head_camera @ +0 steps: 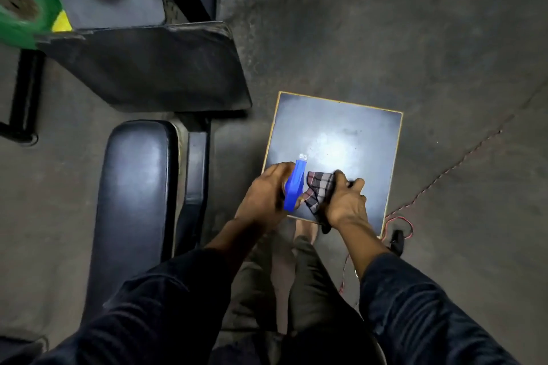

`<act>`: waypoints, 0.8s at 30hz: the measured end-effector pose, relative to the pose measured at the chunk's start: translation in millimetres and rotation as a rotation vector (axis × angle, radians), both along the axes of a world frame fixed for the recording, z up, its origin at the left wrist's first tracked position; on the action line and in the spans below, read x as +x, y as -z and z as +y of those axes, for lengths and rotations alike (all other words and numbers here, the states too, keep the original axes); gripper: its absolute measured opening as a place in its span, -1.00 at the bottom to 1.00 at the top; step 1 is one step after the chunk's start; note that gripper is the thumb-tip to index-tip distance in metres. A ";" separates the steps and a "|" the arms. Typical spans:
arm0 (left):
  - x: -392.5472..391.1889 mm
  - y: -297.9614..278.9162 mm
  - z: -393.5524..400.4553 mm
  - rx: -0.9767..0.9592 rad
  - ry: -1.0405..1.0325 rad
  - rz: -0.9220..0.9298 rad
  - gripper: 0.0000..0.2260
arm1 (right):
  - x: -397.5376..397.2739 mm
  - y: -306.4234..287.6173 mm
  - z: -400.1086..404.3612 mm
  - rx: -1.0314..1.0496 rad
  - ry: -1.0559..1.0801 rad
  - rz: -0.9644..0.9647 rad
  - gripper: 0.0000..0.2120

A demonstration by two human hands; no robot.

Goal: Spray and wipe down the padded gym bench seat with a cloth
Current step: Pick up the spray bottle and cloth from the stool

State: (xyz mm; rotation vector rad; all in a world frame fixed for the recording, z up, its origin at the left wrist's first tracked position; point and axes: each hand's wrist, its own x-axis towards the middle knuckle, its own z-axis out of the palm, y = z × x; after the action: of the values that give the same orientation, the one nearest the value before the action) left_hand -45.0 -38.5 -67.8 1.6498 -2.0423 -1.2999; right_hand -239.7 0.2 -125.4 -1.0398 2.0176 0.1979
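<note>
The padded black bench seat (136,187) runs lengthwise at lower left, its rounded end pointing away from me. My left hand (264,195) grips a spray bottle with a blue trigger head (295,187), nozzle pointing away. My right hand (345,201) holds a bunched plaid cloth (318,190) right beside the sprayer. Both hands hover over the near edge of a dark square board (341,139) to the right of the bench, not over the seat.
A second, worn black pad (154,68) lies angled beyond the seat. A green weight plate (23,9) sits at top left on a black frame (25,98). Red wire (444,175) trails across the concrete floor at right. My legs are below the hands.
</note>
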 end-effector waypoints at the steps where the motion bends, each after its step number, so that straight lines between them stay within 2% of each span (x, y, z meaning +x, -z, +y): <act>1: 3.9 0.6 5.8 0.007 -0.032 0.022 -0.56 | 1.1 2.1 -0.9 -0.017 0.017 -0.021 -0.48; 3: 13.2 -0.9 19.2 0.009 -0.118 0.059 -0.51 | 3.8 5.1 -2.1 -0.051 0.057 -0.080 -0.57; 6: 28.2 -7.2 39.7 0.003 -0.225 0.071 -0.54 | 12.5 6.0 -2.2 -0.093 0.147 -0.163 -0.62; 8: 43.2 -13.1 53.9 0.016 -0.297 0.081 -0.56 | 24.4 0.9 -1.2 -0.105 0.142 -0.201 -0.60; 10: 59.0 -15.6 69.2 0.016 -0.361 0.081 -0.60 | 36.1 -5.5 0.9 -0.130 0.123 -0.224 -0.71; 12: 79.2 -22.1 87.4 -0.003 -0.450 0.077 -0.62 | 51.8 -15.4 4.5 -0.163 0.071 -0.245 -0.82; 20: 164.5 -48.5 158.5 -0.075 -0.900 0.219 -0.59 | 142.2 -76.2 7.9 -0.168 -0.209 -0.362 -0.77; 22: 194.1 -50.3 179.4 -0.095 -0.993 0.265 -0.62 | 178.8 -90.7 10.6 -0.163 -0.301 -0.379 -0.79; 24: 224.0 -50.2 195.3 -0.110 -1.057 0.314 -0.74 | 214.5 -99.1 12.4 -0.144 -0.412 -0.381 -0.85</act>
State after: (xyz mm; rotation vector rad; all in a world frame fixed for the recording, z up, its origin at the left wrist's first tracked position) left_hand 179.0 156.7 -17.6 1.8665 -0.7822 -0.9158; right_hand -25.2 12.6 -26.4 -1.4600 1.4800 0.0621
